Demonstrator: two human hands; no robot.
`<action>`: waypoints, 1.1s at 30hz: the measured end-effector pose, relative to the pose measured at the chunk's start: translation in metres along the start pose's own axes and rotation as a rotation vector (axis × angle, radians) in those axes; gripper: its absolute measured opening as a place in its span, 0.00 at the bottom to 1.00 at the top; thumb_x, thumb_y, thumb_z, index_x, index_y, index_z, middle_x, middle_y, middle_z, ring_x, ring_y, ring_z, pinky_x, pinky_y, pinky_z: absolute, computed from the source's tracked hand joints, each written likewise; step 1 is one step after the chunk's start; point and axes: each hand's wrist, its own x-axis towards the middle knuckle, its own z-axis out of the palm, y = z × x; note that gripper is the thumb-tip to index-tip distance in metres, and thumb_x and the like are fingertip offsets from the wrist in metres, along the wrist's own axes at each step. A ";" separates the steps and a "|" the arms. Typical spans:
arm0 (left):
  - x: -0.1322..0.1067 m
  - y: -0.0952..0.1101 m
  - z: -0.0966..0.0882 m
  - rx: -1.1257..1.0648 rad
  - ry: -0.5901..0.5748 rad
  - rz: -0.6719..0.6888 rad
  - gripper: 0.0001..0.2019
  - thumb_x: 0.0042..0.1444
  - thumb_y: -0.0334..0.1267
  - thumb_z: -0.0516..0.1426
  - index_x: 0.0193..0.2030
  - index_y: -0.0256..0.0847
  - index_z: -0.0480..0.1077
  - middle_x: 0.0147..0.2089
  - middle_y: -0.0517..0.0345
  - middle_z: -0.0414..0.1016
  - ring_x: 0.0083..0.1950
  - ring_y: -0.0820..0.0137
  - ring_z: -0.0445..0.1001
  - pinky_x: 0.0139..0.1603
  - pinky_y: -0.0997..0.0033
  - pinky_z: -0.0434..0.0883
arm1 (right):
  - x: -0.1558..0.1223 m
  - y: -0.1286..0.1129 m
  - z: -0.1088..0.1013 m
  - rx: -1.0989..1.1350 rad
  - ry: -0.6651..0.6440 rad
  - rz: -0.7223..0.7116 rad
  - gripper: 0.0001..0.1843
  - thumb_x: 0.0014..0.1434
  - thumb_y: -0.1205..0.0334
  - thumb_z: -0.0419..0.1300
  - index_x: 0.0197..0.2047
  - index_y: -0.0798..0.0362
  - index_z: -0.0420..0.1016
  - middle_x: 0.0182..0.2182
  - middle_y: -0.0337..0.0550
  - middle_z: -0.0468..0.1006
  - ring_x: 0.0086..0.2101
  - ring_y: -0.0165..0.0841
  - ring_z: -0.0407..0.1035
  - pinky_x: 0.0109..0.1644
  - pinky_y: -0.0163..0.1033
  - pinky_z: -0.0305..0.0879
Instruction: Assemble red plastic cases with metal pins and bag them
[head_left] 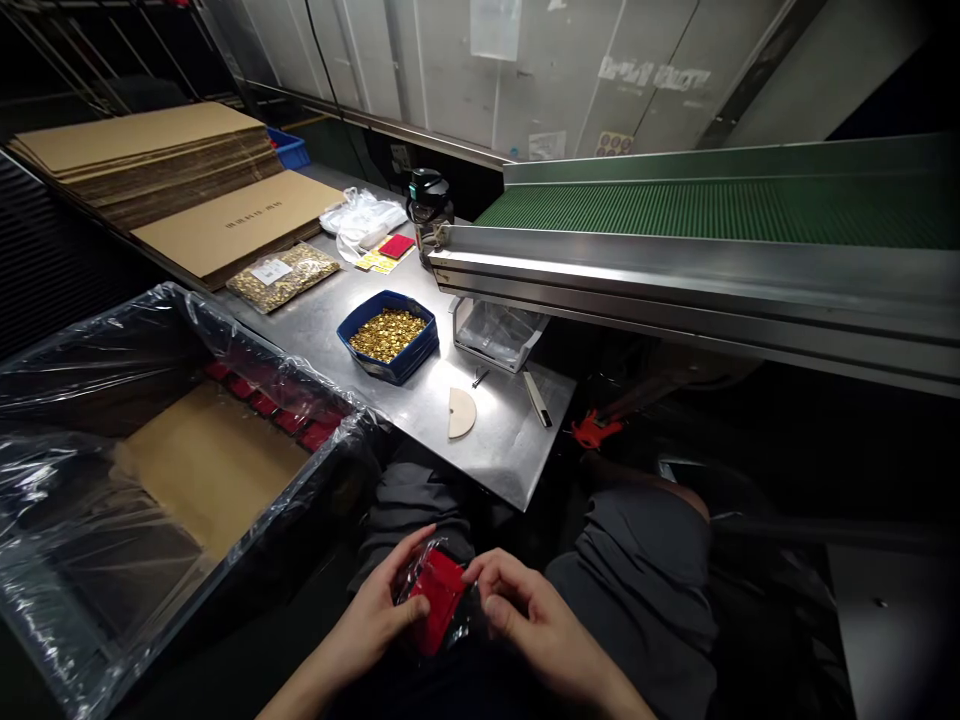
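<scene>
Over my lap, both hands hold a small red packet (439, 598) wrapped in clear plastic. My left hand (382, 605) grips its left side, thumb pressed on the red face. My right hand (521, 605) pinches the plastic at the packet's right edge with fingers curled. A blue tray (420, 345) full of small gold pieces stands on the metal table (495, 450) ahead.
A plastic-lined box (97, 480) with a cardboard sheet and a row of red packets (274, 405) stands at left. Flat cardboard stacks (165, 160), a bag of gold pieces (283, 275), a dark bottle (429, 210), a wooden half-disc (461, 412) and a green conveyor (712, 210) surround the table.
</scene>
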 end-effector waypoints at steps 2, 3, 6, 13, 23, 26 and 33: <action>-0.001 0.001 0.001 -0.011 -0.004 0.005 0.42 0.52 0.57 0.66 0.71 0.51 0.58 0.68 0.49 0.68 0.67 0.51 0.66 0.69 0.54 0.60 | 0.003 0.003 0.005 -0.163 0.074 0.034 0.03 0.66 0.60 0.59 0.42 0.48 0.72 0.42 0.37 0.75 0.38 0.31 0.69 0.43 0.35 0.63; -0.001 0.002 0.002 -0.017 -0.003 0.011 0.41 0.53 0.57 0.66 0.71 0.51 0.58 0.68 0.49 0.67 0.68 0.50 0.65 0.70 0.54 0.60 | 0.004 0.005 0.009 -0.288 0.107 0.053 0.05 0.65 0.61 0.60 0.45 0.47 0.72 0.41 0.37 0.75 0.38 0.32 0.69 0.42 0.35 0.63; -0.003 0.007 0.004 -0.015 0.013 0.027 0.41 0.53 0.57 0.66 0.71 0.51 0.59 0.70 0.48 0.65 0.70 0.50 0.63 0.70 0.54 0.59 | 0.008 0.007 0.022 -0.599 0.161 0.035 0.07 0.63 0.66 0.61 0.45 0.47 0.73 0.43 0.39 0.73 0.42 0.35 0.69 0.44 0.38 0.63; -0.012 0.032 -0.004 0.097 -0.070 -0.010 0.40 0.49 0.45 0.71 0.68 0.55 0.62 0.66 0.51 0.70 0.67 0.50 0.66 0.71 0.50 0.58 | 0.002 -0.005 0.036 -0.666 0.055 -0.399 0.07 0.68 0.61 0.53 0.38 0.49 0.70 0.32 0.37 0.77 0.32 0.32 0.70 0.35 0.36 0.59; -0.028 0.061 -0.009 0.148 -0.255 0.174 0.35 0.48 0.62 0.66 0.61 0.50 0.71 0.69 0.45 0.64 0.71 0.45 0.61 0.71 0.46 0.58 | -0.003 -0.023 0.054 -0.970 0.085 -0.843 0.12 0.69 0.65 0.55 0.33 0.47 0.71 0.23 0.28 0.76 0.21 0.28 0.64 0.23 0.38 0.48; -0.028 0.066 -0.001 0.165 -0.154 0.180 0.17 0.59 0.54 0.62 0.49 0.46 0.78 0.61 0.46 0.73 0.69 0.47 0.64 0.70 0.48 0.61 | -0.003 -0.029 0.055 -1.092 0.080 -0.880 0.12 0.65 0.71 0.56 0.31 0.48 0.70 0.20 0.29 0.73 0.19 0.28 0.61 0.20 0.39 0.44; -0.034 0.076 0.002 0.284 0.089 0.301 0.06 0.62 0.41 0.61 0.35 0.45 0.79 0.49 0.50 0.80 0.63 0.49 0.70 0.67 0.49 0.65 | -0.006 -0.049 0.041 -1.225 0.096 -0.772 0.13 0.65 0.72 0.53 0.30 0.50 0.69 0.20 0.34 0.72 0.21 0.30 0.65 0.21 0.41 0.47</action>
